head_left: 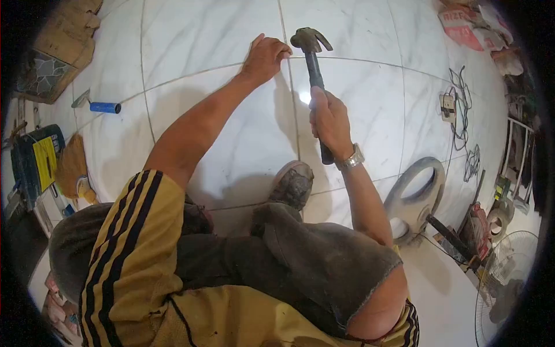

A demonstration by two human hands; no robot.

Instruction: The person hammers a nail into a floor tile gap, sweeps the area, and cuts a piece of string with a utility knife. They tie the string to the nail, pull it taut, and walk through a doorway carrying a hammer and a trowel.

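My right hand [332, 120] is wrapped round the dark handle of a claw hammer [314, 68]. The hammer's metal head points away from me, raised over the white marbled floor tiles [231, 136], with its claw to the right. Just left of the hammer head, my left hand [265, 60] is low over the floor where grout lines meet. Its thumb and fingers are pinched together; whatever they hold, if anything, is too small or hidden to make out. A metal watch [351, 157] is on my right wrist.
A blue-handled tool [105, 107] lies on the left, near a cardboard box [68, 37] and a bristled broom head [72, 165]. On the right are a tangled cable [461, 118], a grey plastic piece with an oval hole [399, 196] and a fan [509, 277].
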